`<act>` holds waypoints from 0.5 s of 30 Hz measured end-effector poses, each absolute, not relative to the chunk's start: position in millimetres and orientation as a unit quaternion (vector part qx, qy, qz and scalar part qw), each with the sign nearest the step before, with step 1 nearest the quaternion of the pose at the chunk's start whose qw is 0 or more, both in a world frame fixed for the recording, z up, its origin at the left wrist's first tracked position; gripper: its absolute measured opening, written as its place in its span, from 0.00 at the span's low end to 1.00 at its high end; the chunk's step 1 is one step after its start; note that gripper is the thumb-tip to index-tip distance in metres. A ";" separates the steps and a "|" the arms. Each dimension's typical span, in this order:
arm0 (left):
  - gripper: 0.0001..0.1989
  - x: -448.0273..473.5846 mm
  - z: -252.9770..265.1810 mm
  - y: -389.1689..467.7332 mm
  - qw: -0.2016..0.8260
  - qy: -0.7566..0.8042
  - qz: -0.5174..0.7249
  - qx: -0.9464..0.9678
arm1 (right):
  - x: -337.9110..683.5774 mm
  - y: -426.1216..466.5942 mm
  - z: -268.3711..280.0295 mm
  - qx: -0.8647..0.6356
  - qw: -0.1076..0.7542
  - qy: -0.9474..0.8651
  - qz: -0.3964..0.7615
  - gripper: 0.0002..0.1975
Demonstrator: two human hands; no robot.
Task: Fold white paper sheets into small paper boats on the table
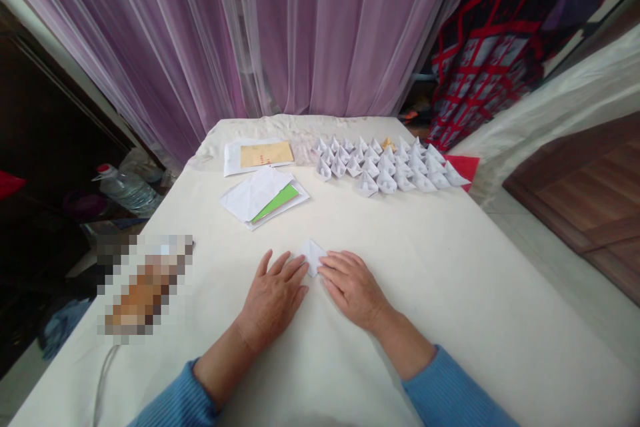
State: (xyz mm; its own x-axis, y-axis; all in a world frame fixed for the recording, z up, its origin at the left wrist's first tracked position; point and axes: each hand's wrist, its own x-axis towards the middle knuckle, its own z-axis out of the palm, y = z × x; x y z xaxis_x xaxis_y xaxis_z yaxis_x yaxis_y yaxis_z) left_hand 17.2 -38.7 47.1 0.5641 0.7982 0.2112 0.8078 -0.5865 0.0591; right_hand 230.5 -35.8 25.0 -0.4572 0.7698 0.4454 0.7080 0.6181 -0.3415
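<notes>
A small white folded paper [312, 256], diamond-shaped with a crease down its middle, lies flat on the white-covered table. My left hand [273, 297] rests palm down at its left side, fingers stretched and slightly apart, with the fingertips touching the paper's left corner. From the other side my right hand [354, 287] lies palm down, fingers extended, their tips on the right edge. Neither hand is closed around the paper. Parts of its side corners are hidden under my fingertips.
Rows of white folded paper boats [387, 180] stand at the back right, with a yellow one [388, 143] among them. White sheets [260, 190] with a green card [276, 203] and a tan envelope [265, 154] lie at the back left. A pixelated object [145, 287] with a cable is at the left.
</notes>
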 end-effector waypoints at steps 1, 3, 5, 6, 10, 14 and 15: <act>0.16 18.1 48.3 -39.0 0.024 -0.454 -0.108 -0.884 | 231.8 -34.5 24.8 -0.449 0.301 -0.840 0.050 0.13; 0.16 21.2 51.7 -38.4 0.024 -0.452 -0.111 -0.885 | 234.0 -32.1 24.4 -0.478 0.319 -0.818 0.043 0.13; 0.13 26.0 55.3 -35.9 0.023 -0.450 -0.115 -0.885 | 234.8 -30.6 24.0 -0.496 0.321 -0.806 0.038 0.13; 0.12 28.8 56.7 -34.1 0.023 -0.449 -0.116 -0.886 | 234.7 -30.3 23.9 -0.501 0.318 -0.804 0.037 0.13; 0.10 38.4 55.4 -27.7 0.050 -0.436 -0.119 -0.891 | 233.5 -31.5 24.1 -0.507 0.300 -0.807 0.034 0.13; 0.09 40.4 46.6 -28.7 0.081 -0.428 -0.105 -0.894 | 233.9 -33.8 25.5 -0.519 0.256 -0.815 0.022 0.14; 0.09 39.9 44.5 -30.0 0.083 -0.429 -0.103 -0.894 | 234.1 -34.3 25.8 -0.524 0.242 -0.817 0.019 0.14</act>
State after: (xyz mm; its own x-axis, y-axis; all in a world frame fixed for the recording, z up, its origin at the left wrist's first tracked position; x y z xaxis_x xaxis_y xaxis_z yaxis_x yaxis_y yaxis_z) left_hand 39.9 -30.0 44.5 0.6113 0.7490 0.2555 0.7832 -0.6189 -0.0595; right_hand 234.1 -34.3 25.8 -0.3348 0.8646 0.3745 0.8462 0.4508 -0.2841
